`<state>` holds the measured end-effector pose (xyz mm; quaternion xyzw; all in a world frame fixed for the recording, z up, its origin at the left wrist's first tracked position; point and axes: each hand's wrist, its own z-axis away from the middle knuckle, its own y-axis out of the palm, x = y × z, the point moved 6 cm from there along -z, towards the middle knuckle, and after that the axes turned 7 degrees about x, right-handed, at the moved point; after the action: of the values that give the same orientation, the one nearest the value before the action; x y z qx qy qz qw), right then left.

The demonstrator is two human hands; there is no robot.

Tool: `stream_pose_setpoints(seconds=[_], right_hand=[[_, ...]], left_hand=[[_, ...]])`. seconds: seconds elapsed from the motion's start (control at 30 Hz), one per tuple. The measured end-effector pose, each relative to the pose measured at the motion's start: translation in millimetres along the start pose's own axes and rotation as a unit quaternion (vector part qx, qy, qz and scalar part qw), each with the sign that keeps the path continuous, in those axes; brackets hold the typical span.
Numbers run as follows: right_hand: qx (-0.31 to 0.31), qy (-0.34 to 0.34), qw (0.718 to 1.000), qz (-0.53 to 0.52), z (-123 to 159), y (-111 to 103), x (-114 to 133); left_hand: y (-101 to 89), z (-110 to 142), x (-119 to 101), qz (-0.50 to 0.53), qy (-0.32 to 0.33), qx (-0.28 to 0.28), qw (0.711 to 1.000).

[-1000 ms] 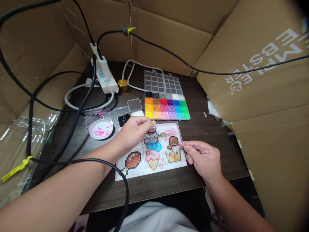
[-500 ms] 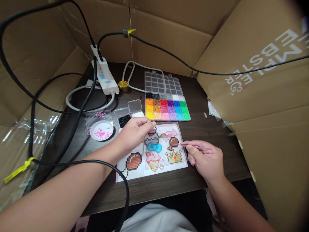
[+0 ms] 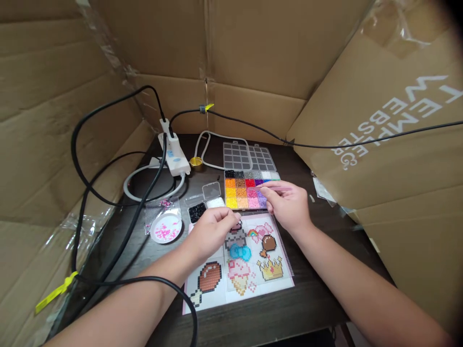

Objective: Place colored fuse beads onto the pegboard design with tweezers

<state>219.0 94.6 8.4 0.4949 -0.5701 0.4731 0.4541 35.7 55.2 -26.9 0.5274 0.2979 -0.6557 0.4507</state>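
Observation:
My right hand (image 3: 287, 205) grips pink tweezers (image 3: 257, 188), their tips over the red and pink compartments of a bead box (image 3: 236, 209). Whether the tips hold a bead is too small to see. Near the top edge of a pattern sheet (image 3: 213, 304), my left hand (image 3: 217, 231) has thumb and fingers pinched together; anything between them is hidden. A clear pegboard lies over the sheet's right part. The printed pictures include a drumstick (image 3: 211, 277), a crown (image 3: 270, 270), an ice cream (image 3: 238, 275) and a blue bow (image 3: 240, 251).
Left of the sheet are a white dish (image 3: 166, 236) of pink beads and small boxes of black beads (image 3: 197, 212) and white beads (image 3: 216, 203). Behind stand a power strip (image 3: 173, 152) and a gold cup (image 3: 196, 164). A black cable (image 3: 144, 279) crosses over my left forearm. Cardboard walls surround the table.
My right hand has moved with the tweezers from the small brown drumstick up to the bead box. My left hand stays at the sheet's top. The camera view has tilted up.

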Motion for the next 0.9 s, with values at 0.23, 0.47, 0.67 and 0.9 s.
stream_pose_setpoints(seconds=[0.23, 0.47, 0.67, 0.9], right_hand=[[0.000, 0.033, 0.999, 0.005, -4, 9, -25], [0.005, 0.047, 0.999, 0.015, -3, 8, -28], [0.003, 0.049, 0.999, 0.011, -3, 7, -29], [-0.002, 0.049, 0.999, 0.007, -3, 7, -29]], left_hand=[[0.2, 1, 0, 0.003, -0.003, 0.003, 1.000], [0.4, 1, 0, -0.004, -0.008, 0.004, 1.000], [0.8, 1, 1, -0.008, -0.012, 0.005, 1.000], [0.7, 1, 0, -0.008, -0.007, 0.002, 1.000]])
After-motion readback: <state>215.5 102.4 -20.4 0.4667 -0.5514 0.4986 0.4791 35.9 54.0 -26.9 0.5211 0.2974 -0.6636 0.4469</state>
